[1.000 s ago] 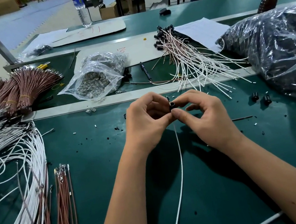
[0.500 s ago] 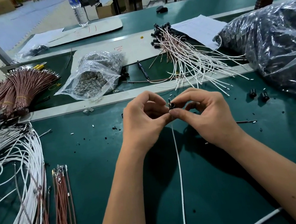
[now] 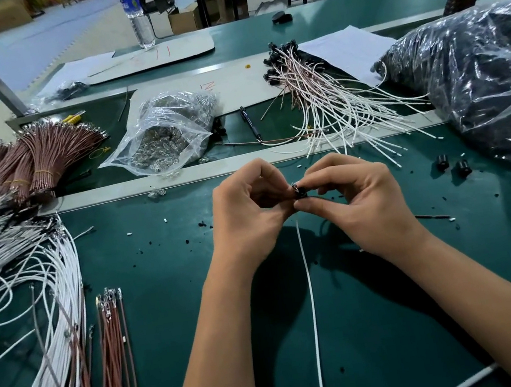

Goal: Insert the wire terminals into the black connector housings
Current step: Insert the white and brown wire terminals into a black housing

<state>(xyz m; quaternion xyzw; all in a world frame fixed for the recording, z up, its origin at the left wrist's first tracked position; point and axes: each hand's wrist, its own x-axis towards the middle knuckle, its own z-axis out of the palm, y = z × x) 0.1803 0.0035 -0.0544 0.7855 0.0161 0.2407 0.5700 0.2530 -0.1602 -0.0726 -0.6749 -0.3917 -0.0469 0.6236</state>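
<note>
Insertion step in hand: both hands meet over the green surface (image 3: pixel 171 305), seating a terminal in a black connector housing (image 3: pixel 301 191).

Largest container, the dark plastic bag (image 3: pixel 480 86) at 2 o'clock, appears packed with black parts, likely spare housings; the clear bag (image 3: pixel 165 133) at 11 o'clock lies open, full of small glassy pieces. Finished wires with housings (image 3: pixel 315 94) fan out at 1 o'clock; the loose white wire bundle (image 3: pixel 14 295) sits at 9 o'clock. The left hand (image 3: pixel 247 214) has its fingers curled, pinching something beside the housing; the right hand (image 3: pixel 357 198) is clamped on the housing. A white wire (image 3: pixel 310 301) trails down toward 6 o'clock. Next, I judge, comes a straight, firm push until the terminal locks.
</note>
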